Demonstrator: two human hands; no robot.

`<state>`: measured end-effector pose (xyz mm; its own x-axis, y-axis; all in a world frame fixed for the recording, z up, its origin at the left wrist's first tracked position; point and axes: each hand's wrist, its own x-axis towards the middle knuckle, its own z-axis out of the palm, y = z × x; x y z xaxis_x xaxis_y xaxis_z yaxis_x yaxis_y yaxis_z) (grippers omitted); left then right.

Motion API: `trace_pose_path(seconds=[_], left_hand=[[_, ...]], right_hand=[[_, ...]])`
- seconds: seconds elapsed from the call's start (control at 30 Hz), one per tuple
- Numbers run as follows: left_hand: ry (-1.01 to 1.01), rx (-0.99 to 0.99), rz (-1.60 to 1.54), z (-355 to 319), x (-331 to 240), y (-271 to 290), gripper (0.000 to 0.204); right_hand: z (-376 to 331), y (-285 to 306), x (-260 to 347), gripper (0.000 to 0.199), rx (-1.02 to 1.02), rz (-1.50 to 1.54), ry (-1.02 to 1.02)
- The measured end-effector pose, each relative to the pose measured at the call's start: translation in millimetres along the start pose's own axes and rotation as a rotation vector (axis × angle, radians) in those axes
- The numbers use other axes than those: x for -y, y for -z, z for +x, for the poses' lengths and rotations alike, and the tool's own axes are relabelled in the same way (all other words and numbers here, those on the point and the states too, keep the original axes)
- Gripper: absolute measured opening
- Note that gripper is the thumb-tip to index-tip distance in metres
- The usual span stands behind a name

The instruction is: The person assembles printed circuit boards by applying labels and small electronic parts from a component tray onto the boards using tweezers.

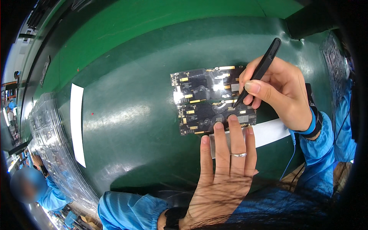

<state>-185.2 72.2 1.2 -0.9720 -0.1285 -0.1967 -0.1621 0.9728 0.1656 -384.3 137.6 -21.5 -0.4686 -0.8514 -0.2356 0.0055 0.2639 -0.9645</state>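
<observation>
R hand [288,92] fingers pinch blk tool [264,63] over PCB [205,114], L hand [222,178] fingers spread, some tips on it

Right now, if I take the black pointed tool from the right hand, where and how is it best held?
Probably pinch the black pointed tool by its upper end, coming from the far side: that thicker end sticks out free beyond the right hand, while the tip points down at the nearer circuit board.
</observation>
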Motion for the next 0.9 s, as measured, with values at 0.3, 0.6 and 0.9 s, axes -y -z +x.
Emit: trace_pose_path(seconds=[0.3,0.6,0.9], left_hand=[[0.028,-0.093,-0.008,2,-2,-7,0.075],[0.016,-0.076,0.006,3,-1,-3,0.077],[0.026,-0.184,0.062,5,-3,-33,0.080]], right_hand=[[-2,-1,-2,0.016,-0.012,-0.040,0.062],[-2,1,-1,0.015,-0.016,-0.014,0.045],[0,0,1,0.015,0.015,-0.014,0.032]])
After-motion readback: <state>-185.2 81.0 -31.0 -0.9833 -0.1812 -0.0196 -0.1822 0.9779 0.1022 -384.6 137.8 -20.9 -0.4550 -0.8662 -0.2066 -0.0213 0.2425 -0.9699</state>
